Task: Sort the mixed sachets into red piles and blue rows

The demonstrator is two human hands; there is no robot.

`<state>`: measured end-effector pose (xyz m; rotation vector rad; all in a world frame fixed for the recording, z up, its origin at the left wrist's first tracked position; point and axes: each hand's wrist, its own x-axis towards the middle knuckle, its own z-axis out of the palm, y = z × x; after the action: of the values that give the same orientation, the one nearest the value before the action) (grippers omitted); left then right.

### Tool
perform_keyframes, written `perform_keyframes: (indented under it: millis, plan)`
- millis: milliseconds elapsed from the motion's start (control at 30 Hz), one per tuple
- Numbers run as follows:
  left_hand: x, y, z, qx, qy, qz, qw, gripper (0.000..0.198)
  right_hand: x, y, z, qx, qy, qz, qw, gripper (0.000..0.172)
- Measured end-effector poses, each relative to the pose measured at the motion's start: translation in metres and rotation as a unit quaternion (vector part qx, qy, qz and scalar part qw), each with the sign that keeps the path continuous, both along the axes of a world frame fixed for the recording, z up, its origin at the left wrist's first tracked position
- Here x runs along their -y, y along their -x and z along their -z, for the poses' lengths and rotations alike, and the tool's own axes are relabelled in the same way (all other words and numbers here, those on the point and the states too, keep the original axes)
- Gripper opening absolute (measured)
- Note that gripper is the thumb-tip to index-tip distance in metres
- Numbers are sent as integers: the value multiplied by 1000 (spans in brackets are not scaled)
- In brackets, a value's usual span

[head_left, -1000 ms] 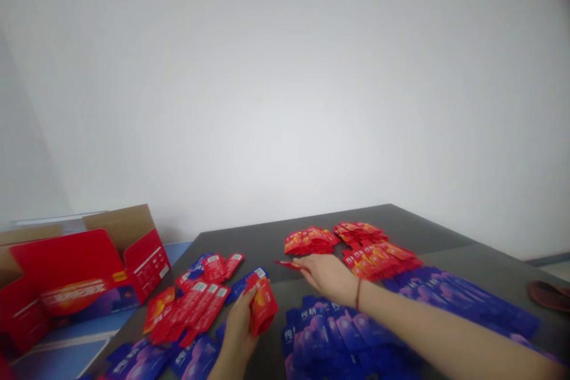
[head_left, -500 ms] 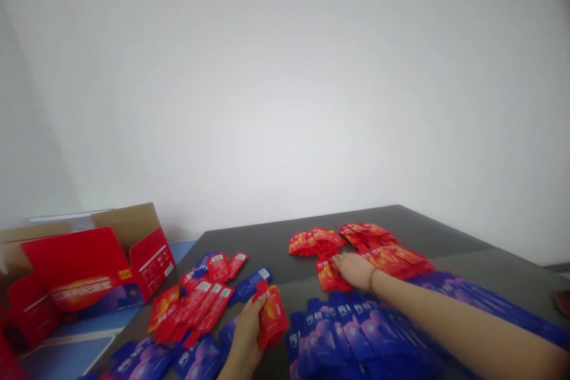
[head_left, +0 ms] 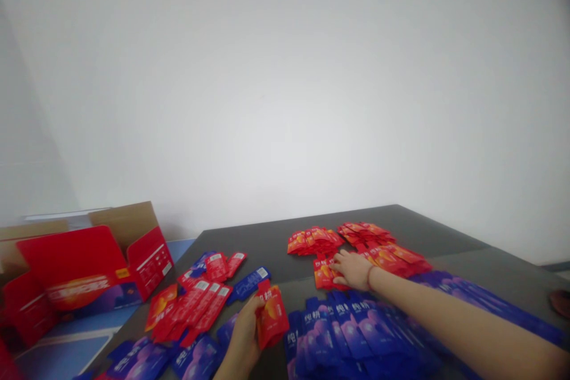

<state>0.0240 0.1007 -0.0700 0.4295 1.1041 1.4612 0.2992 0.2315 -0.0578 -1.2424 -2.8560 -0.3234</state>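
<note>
My left hand (head_left: 246, 326) is closed around a red pouch (head_left: 272, 316) with orange print, held upright at the front of the table. Farther out, my right hand (head_left: 351, 270) rests with fingers apart by a red pouch (head_left: 325, 272), which lies flat and is partly hidden by the fingers. Behind that hand is a pile of red pouches (head_left: 314, 240). More red pouches (head_left: 396, 258) lie in an overlapping row to its right, partly under my forearm. Overlapping blue pouches (head_left: 347, 332) spread just in front of my right arm.
On the left of the dark table (head_left: 262, 237) lie loose red pouches (head_left: 200, 309) and blue pouches (head_left: 142, 359). A blue pouch (head_left: 249, 285) lies face down near my left hand. An open red carton (head_left: 89, 279) stands at far left. The wall (head_left: 285, 101) rises behind.
My right hand's thumb and fingers have spread apart and lifted slightly off the red pouch, exposing more of it. My left hand still holds its pouch in nearly the same place.
</note>
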Motion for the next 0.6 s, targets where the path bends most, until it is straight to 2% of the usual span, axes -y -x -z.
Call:
perform_keyframes:
  millis: [200, 300, 400, 500, 600]
  plan:
    - [3, -1, -13, -10, -23, -3, 1000, 15, 4, 0, -7, -33, 18, 5, 999, 41]
    - [-1, -6, -21, -15, -57, 1, 998, 16, 13, 8, -22, -76, 19, -4, 997, 41]
    - [-9, -18, -26, -21, -83, -4, 996, 17, 36, 34, -41, -140, 24, -36, 989, 45]
    - [-16, -34, -26, -20, -108, -13, 994, 19, 69, 72, -52, -273, 107, -69, 953, 51]
    - [-17, -41, -23, -17, -129, -24, 991, 24, 93, 104, -52, -356, 212, -26, 910, 39]
